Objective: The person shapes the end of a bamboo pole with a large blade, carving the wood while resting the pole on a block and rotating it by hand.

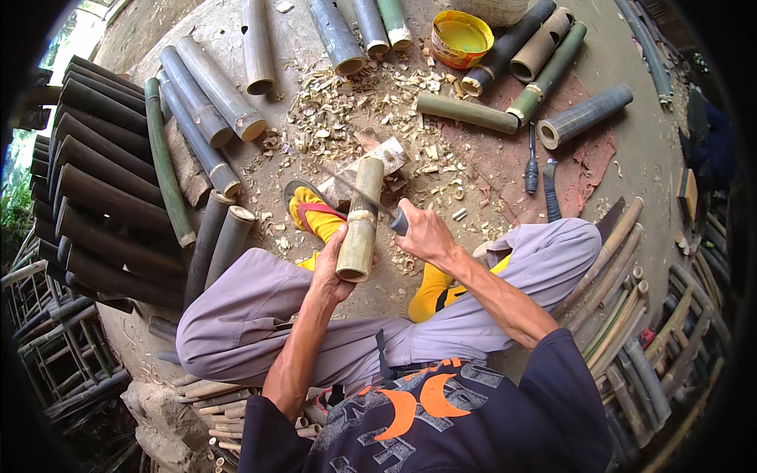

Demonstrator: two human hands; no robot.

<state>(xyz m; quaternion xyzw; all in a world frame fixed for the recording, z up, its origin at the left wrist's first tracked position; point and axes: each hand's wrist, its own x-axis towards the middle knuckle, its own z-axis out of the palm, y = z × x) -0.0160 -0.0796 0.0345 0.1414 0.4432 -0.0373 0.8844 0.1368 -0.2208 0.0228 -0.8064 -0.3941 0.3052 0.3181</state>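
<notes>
My left hand [331, 264] is wrapped round the lower end of a pale bamboo tube [359, 244]. Its upper end leans on a rough wooden block [393, 156] on the ground. My right hand [426, 235] grips the dark handle of a long narrow-bladed tool [400, 223]. The blade lies slantwise across the tube near its node and points to the upper left; knife or file, I cannot tell. Beside the block, my foot in a yellow sock and sandal [315, 213] rests on the ground.
Wood shavings [339, 110] litter the ground ahead. Cut bamboo tubes [221, 94] lie around, with a dark stack [110, 197] at left. A yellow tub [461, 39] holds liquid. A chisel-like tool [531, 169] and a curved-handled tool [551, 193] lie right. Bamboo poles [607, 268] lie beyond my knee.
</notes>
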